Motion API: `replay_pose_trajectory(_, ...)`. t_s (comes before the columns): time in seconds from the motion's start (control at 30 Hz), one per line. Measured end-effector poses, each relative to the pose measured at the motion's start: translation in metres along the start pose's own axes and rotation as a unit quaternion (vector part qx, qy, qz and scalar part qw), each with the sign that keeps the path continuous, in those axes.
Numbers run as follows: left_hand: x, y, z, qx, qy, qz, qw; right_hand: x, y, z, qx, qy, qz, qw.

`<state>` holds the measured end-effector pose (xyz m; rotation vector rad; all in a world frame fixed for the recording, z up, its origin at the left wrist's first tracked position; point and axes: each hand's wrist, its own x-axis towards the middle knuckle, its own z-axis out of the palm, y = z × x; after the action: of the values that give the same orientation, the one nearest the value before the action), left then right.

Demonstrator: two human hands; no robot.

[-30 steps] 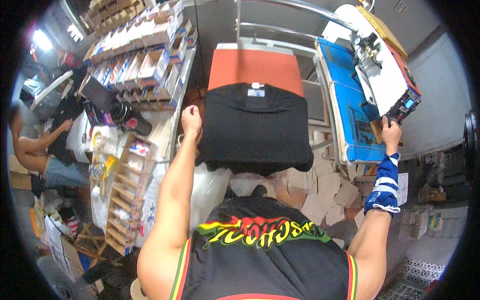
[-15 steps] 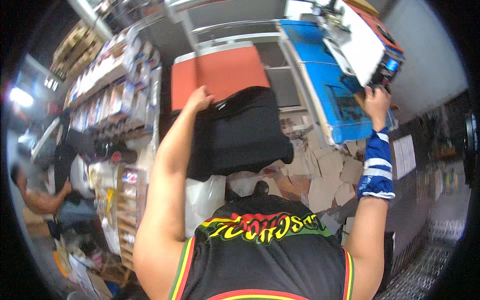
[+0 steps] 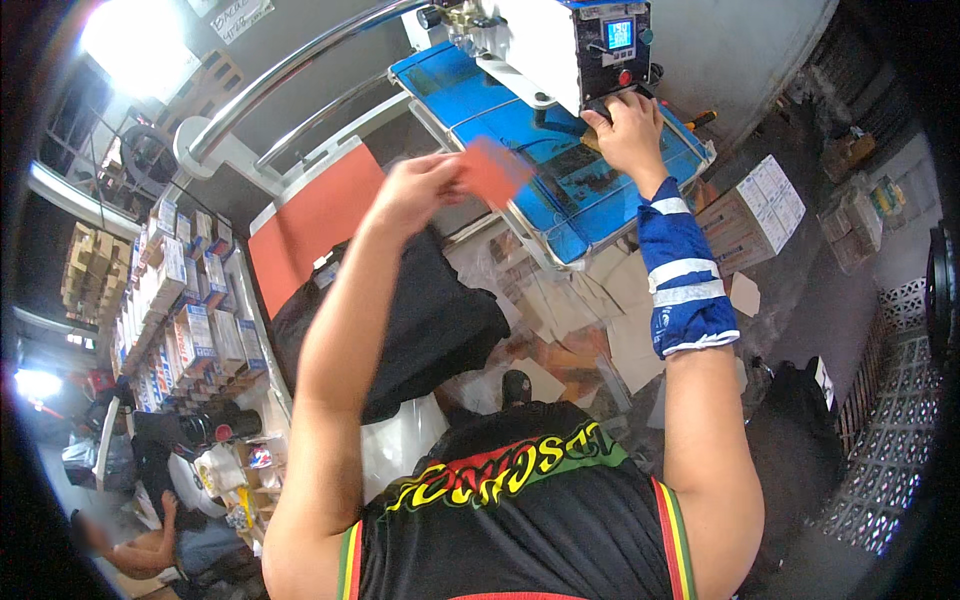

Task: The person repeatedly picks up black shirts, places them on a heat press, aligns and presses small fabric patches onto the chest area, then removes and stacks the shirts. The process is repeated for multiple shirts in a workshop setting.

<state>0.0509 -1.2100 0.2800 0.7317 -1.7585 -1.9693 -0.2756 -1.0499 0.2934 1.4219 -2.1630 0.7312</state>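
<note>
My left hand (image 3: 412,192) is raised over the near-left edge of a blue-topped bench (image 3: 575,215). Its fingers pinch a small orange-red sheet (image 3: 497,173), blurred by motion. My right hand (image 3: 632,132), with a blue and white sleeve on the forearm, curls over the front of a white heat press (image 3: 530,45), just under its black control box (image 3: 612,55) with a lit blue screen. What its fingers grip looks like a dark handle, mostly hidden. Below and left of my left hand, a black garment (image 3: 430,310) is draped over the near part of an orange-red platen (image 3: 315,220).
Shelves of boxed goods (image 3: 180,320) line the left, where another person (image 3: 150,550) sits at the lower edge. Paper and card pieces (image 3: 625,315) lie below the bench. A carton (image 3: 745,215) stands at the right; metal rails (image 3: 290,80) run behind the platen.
My left hand has left the garment's edge and moved right, now with the orange-red sheet in it. My right hand stays at the press. The view has turned rightward.
</note>
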Motion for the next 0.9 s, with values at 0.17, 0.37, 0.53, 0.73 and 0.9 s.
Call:
replay_pose_trajectory(0.17,0.005,-0.027,0.017,-0.073,0.046,0.081,0.993,-0.002,0.017,0.003,0.005,0.024,-0.022,0.999)
replay_pose_trajectory(0.37,-0.187,-0.089,-0.210,0.564,0.405,-0.035,0.719,0.007,0.025,0.004,-0.024,0.047,-0.105,0.993)
replay_pose_trajectory(0.53,-0.308,-0.195,-0.294,0.283,0.350,-0.061,0.891,-0.016,-0.033,-0.012,-0.093,0.064,-0.039,0.993)
replay_pose_trajectory(0.73,-0.357,-0.119,-0.219,0.458,0.390,0.047,0.797,-0.160,-0.273,0.024,0.420,-0.336,0.004,0.843)
replay_pose_trajectory(0.9,-0.382,-0.058,-0.102,0.367,0.126,0.296,0.873,-0.222,-0.419,0.013,0.617,-0.581,0.077,0.525)
